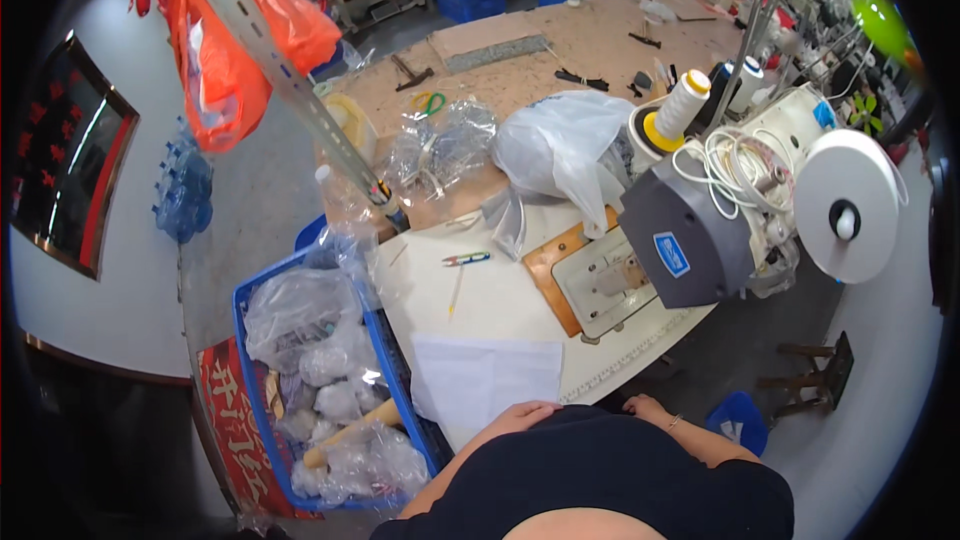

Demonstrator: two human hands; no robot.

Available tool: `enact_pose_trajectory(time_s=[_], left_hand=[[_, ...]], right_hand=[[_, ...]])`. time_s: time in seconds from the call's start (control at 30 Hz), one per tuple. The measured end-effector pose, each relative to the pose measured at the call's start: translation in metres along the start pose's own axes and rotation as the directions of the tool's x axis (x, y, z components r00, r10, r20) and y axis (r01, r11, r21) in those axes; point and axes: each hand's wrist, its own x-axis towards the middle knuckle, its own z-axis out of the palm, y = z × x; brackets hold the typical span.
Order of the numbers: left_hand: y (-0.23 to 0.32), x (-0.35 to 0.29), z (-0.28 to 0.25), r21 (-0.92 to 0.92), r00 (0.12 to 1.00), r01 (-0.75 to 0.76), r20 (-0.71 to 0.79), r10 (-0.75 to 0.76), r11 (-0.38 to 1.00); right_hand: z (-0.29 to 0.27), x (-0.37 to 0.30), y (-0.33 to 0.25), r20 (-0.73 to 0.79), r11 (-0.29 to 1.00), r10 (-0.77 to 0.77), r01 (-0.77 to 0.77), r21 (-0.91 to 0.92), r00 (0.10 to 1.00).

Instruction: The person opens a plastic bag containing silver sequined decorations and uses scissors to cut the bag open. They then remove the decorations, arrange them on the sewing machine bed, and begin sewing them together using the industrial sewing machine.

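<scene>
While the white sheet (pixel 485 372) lies lower centre, seemingly unworked, near the sewing machine (pixel 712 245), I cannot tell the grip of left hand (pixel 528 415) or right hand (pixel 648 409).

left hand (pixel 525 415) partly behind black shirt (pixel 610 460), orange bag (pixel 215 55) cropped above

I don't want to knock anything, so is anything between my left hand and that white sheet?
Nothing visible stands between them: your left hand is by the near right corner of the white sheet. The small snips lie past the sheet's far edge, off that path.
</scene>
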Motion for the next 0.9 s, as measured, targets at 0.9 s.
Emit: enact_pose_trajectory(time_s=[0.9], left_hand=[[-0.306, 0.035, 0.125, -0.110, 0.867, 0.324, -0.363, -0.342, 0.940]], right_hand=[[-0.099, 0.108, 0.117, 0.751, 0.940, -0.079, 0.299, -0.162, 0.656]])
